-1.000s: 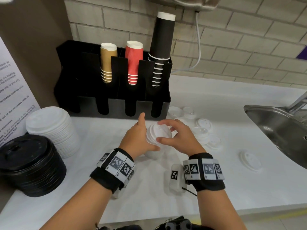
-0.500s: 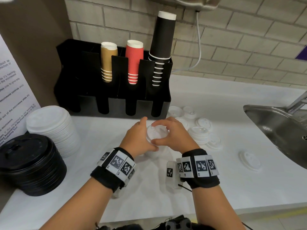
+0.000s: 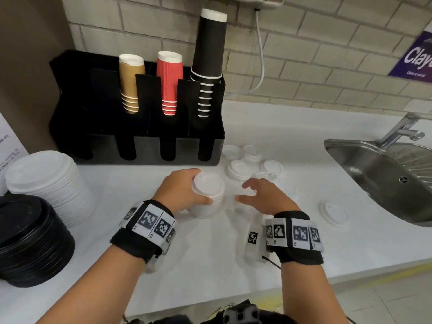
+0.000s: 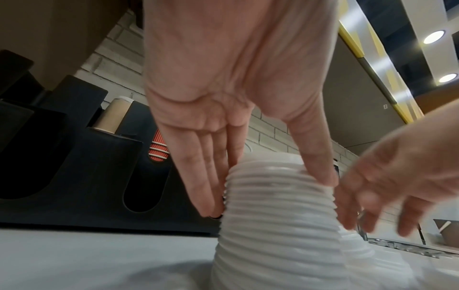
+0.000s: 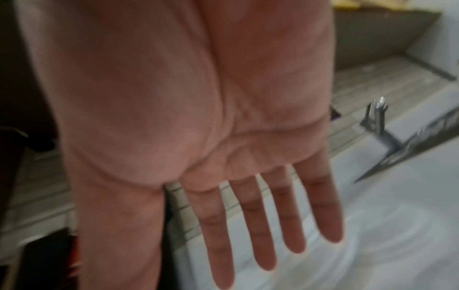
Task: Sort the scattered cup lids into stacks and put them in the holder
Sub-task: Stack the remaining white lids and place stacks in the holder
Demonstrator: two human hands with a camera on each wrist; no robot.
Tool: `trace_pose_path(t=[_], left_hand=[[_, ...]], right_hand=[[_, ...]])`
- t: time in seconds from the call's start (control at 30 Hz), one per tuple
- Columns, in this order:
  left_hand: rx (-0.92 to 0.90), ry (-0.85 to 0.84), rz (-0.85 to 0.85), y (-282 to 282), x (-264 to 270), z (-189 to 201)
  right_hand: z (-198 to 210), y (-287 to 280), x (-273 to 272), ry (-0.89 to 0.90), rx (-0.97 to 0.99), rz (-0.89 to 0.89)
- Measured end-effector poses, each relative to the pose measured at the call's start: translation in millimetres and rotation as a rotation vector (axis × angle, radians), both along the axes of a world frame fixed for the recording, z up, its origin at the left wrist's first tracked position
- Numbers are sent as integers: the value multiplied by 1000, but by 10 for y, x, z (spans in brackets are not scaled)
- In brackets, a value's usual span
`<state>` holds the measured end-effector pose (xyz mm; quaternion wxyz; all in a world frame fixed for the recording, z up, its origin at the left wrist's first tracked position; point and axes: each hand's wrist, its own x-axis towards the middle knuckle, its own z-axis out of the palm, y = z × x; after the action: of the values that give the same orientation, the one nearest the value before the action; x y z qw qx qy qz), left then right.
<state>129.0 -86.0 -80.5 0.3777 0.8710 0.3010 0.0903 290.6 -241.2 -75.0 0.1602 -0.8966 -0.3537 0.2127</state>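
A tall stack of white cup lids (image 3: 207,195) (image 4: 280,221) stands on the white counter in front of the black holder (image 3: 145,127). My left hand (image 3: 184,190) (image 4: 261,176) grips the stack from its left side, fingers and thumb round it. My right hand (image 3: 259,195) (image 5: 248,225) hovers just right of the stack with straight, spread fingers and holds nothing. Several loose white lids (image 3: 243,168) lie scattered behind my right hand, and a single lid (image 3: 333,212) lies further right.
The holder carries tan, red and black cup stacks (image 3: 169,83). A big white lid stack (image 3: 46,183) and a black lid stack (image 3: 30,239) sit at the left. A steel sink (image 3: 385,174) with a tap is at the right.
My right hand has come off the top of the lid stack and moved right, fingers opening. My left hand keeps its grip on the stack.
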Motion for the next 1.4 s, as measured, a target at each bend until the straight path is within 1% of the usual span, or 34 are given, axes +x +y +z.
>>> trace_pose_path(t=[0.07,0.13,0.2,0.43,0.53,0.63,0.73,0.9,1.0,1.07,1.2,1.33,1.4], left_hand=[[-1,1,1,2,4,-10],[4,3,1,-1,5,-18],[6,3,4,0,4,-28],[0,18,-10,-13,-12,-39],[-3,43,9,-9,-18,-42],[18,70,31,-4,-27,-54],[30,61,27,-7,-37,-61],[42,55,38,-9,-43,-64],[70,31,51,-27,-42,-65],[74,21,58,-38,-45,-58],[72,12,69,-55,-54,-48],[58,9,86,-71,-41,-25],[62,12,92,-70,-37,-24]], right_hand=[[-16,-177,96,-12,-166,-94],[-31,-303,139,3,-258,-153],[-46,-364,148,10,-323,-160],[-79,-405,123,9,-368,-156],[-102,-430,127,12,-352,-149],[-122,-453,141,15,-278,-152],[-104,-470,172,57,-119,-155],[46,-461,104,374,384,-130],[80,-347,14,437,529,-60],[59,-224,-62,397,568,-39],[19,61,-244,219,591,19],[6,286,-345,59,552,87],[-5,352,-354,20,518,115]])
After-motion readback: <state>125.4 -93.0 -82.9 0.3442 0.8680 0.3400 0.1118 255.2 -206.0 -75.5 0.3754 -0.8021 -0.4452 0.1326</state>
